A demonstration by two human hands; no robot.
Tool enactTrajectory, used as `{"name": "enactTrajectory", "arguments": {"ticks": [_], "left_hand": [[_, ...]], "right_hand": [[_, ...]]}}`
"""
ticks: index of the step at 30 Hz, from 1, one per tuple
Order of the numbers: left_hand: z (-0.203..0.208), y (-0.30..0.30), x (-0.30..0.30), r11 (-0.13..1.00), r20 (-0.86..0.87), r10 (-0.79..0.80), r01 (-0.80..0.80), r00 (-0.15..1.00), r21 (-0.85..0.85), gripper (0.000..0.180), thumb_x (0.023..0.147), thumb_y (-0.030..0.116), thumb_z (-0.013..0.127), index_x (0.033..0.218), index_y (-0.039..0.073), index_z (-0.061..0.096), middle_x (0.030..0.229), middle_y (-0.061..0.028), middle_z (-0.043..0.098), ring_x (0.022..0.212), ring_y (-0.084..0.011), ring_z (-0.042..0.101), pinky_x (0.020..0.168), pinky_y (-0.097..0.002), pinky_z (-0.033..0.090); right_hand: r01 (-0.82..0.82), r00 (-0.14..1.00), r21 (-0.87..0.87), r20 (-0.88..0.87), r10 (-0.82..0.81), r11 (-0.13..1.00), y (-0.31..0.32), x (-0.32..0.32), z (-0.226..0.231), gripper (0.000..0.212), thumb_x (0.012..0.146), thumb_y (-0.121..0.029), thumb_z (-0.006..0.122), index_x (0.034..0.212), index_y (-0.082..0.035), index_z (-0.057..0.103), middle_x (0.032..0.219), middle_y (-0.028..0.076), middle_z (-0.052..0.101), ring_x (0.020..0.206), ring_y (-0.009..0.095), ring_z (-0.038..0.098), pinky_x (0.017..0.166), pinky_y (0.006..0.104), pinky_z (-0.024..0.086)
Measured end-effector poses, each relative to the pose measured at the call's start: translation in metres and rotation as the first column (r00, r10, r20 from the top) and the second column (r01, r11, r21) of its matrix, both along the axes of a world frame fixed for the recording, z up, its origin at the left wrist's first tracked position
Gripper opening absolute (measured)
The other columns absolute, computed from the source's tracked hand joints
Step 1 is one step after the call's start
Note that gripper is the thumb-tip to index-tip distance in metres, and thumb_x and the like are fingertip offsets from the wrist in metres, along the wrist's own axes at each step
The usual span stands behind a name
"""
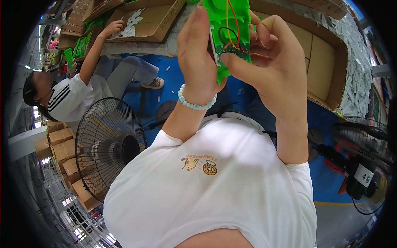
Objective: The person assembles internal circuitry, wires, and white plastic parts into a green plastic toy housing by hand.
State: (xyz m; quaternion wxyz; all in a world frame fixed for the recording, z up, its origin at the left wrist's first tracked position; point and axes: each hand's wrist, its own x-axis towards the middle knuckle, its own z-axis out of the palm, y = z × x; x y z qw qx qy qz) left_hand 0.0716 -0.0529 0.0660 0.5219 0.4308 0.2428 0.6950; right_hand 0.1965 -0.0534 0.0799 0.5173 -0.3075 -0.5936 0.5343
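Observation:
Up close, near the top edge, a bright green plastic housing (pixel 215 12) is held between both hands with its hollow inner side showing. Inside it lies a small green circuit board (pixel 237 50) with red, yellow and black wires. My left hand (pixel 193 53), a pale bead bracelet (pixel 194 106) on its wrist, is wrapped round the housing's left side. The thumb of my right hand (pixel 278 62) presses on the board's lower end, and its other fingers are curled at the housing's right edge. A thin white strip (pixel 215 47) runs along the left rim.
A large open cardboard box (pixel 326 70) stands at right, beside heaped white strips (pixel 359 58). At left another person (pixel 68 93) reaches into a cardboard tray (pixel 163 18) holding white pieces. A black fan (pixel 109 144) is near my left; another fan (pixel 359 130) stands right. Cartons (pixel 64 151) are stacked behind.

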Motion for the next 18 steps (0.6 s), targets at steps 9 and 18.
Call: {"name": "enactTrajectory", "arguments": {"ticks": [9,18], "left_hand": [[0.012,-0.011,0.004,0.998,-0.131,0.016,-0.024,0.991,-0.057,0.041,0.105,0.029,0.032,0.114,-0.006,0.051,0.098,-0.0155,0.063,0.078,-0.0212,0.066,0.072,-0.0302,0.057],[-0.007,-0.013,0.004,0.998,-0.034,0.031,-0.032,0.999,-0.045,0.037,0.105,0.026,0.035,0.111,-0.006,0.054,0.096,-0.0153,0.065,0.078,-0.0200,0.066,0.073,-0.0311,0.055]], "right_hand": [[0.020,1.000,-0.026,-0.003,-0.020,0.999,-0.005,0.000,-0.009,0.046,0.070,0.004,0.077,0.078,-0.010,0.033,0.082,0.004,0.058,0.082,0.007,0.058,0.067,0.0215,0.052],[-0.024,0.999,-0.074,-0.025,0.022,0.997,-0.004,0.002,-0.017,0.047,0.070,0.004,0.077,0.075,-0.011,0.033,0.077,0.000,0.054,0.075,0.004,0.053,0.066,0.0199,0.048]]}}
